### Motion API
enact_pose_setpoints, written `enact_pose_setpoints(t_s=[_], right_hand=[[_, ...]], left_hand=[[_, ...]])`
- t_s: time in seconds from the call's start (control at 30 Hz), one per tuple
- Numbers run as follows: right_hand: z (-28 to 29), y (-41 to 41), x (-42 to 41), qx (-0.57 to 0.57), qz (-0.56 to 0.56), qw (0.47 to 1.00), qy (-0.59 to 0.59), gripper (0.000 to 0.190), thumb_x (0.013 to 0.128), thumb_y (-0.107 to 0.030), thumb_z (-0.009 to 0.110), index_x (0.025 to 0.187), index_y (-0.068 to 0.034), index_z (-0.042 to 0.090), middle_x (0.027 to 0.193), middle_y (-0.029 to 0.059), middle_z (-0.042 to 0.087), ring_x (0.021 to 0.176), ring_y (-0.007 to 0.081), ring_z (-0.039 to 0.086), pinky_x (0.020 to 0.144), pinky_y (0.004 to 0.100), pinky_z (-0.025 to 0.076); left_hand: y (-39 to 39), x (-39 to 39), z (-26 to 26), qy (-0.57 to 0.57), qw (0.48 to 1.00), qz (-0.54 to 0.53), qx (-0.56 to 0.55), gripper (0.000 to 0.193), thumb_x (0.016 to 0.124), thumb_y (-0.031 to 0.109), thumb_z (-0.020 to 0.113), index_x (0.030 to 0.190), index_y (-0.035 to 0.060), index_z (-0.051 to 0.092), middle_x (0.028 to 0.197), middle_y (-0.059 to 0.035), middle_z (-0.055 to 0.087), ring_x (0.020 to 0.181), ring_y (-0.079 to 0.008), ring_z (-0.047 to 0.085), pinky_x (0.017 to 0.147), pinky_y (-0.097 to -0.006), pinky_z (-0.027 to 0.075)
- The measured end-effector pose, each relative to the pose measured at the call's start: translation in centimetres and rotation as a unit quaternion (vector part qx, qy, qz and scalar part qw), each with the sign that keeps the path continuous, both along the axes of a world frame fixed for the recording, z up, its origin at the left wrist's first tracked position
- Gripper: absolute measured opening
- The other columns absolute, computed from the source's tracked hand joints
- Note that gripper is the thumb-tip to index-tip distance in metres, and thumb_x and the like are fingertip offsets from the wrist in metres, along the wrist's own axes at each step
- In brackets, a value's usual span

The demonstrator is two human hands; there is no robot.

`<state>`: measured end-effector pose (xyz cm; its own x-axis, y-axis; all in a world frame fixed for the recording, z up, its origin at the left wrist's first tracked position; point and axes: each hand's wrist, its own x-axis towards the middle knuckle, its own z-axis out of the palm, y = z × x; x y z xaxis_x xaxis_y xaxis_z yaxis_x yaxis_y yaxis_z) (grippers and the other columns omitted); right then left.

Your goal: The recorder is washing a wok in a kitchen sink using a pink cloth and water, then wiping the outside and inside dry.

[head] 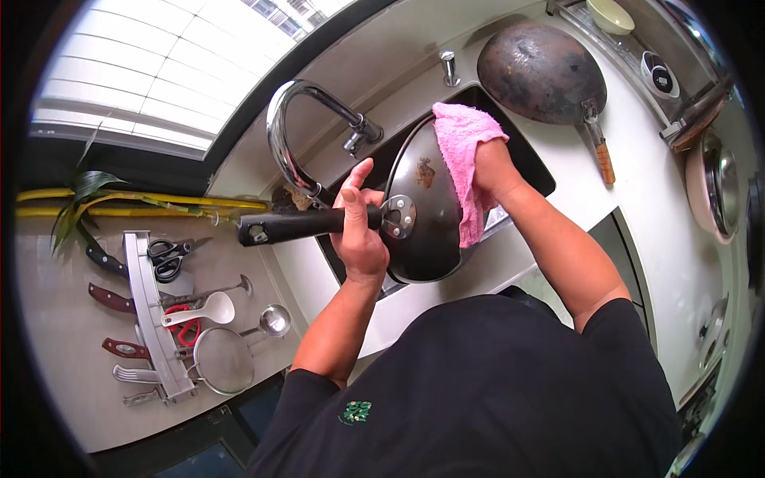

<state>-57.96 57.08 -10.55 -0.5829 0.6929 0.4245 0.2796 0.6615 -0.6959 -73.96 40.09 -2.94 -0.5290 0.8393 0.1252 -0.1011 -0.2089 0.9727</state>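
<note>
A dark wok (427,197) is tilted over the sink (541,173), its outer side partly facing me and a brown stain on it. Its black handle (287,227) points left. My left hand (361,239) supports the wok at the handle's base, thumb and fingers up around it. Against the wok's far right side my right hand (496,167) presses a pink cloth (466,143). The cloth hides part of the wok and most of the fingers of that hand.
A chrome faucet (287,119) arches left of the wok. A second wok (541,74) lies upside down on the right counter (645,221). A wall rack (146,299) at left carries knives, scissors (168,260), a strainer (224,360) and ladles. Nested basins (708,191) stand far right.
</note>
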Motion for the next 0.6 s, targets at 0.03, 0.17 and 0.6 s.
enact_pose_setpoints(t_s=[0.03,0.17,0.6], right_hand=[[0.0,-0.2,-0.4,0.019,-0.008,1.0,0.003,0.044,0.099,-0.017,0.059,0.14,-0.002,0.058,0.146,0.0185,0.056,0.136,0.0351,0.051,0.118,0.0399,0.036],[5.6,-5.5,-2.0,0.24,-0.029,0.948,-0.207,0.05,0.098,-0.03,0.056,0.142,-0.007,0.056,0.147,0.0177,0.055,0.139,0.0345,0.048,0.122,0.0487,0.029],[8.8,-1.1,-1.7,0.072,0.129,0.95,-0.275,0.041,0.077,-0.038,0.074,0.101,-0.006,0.077,0.115,0.0223,0.068,0.119,0.0429,0.06,0.114,0.0469,0.04]], left_hand=[[0.0,-0.2,-0.5,0.001,1.0,0.0,0.0,0.062,0.108,0.045,0.049,0.132,-0.011,0.059,0.078,-0.0049,0.064,0.082,-0.0105,0.058,0.089,-0.0287,0.043],[-0.2,-1.8,-1.9,0.046,0.998,0.038,-0.004,0.062,0.109,0.043,0.048,0.135,-0.0115,0.057,0.097,-0.0111,0.07,0.085,-0.0114,0.06,0.096,-0.031,0.042],[-0.3,-1.8,-0.4,0.119,0.992,-0.034,-0.001,0.076,0.108,0.053,0.042,0.153,-0.0082,0.035,0.098,-0.0154,0.072,0.086,-0.0124,0.066,0.081,-0.0266,0.049]])
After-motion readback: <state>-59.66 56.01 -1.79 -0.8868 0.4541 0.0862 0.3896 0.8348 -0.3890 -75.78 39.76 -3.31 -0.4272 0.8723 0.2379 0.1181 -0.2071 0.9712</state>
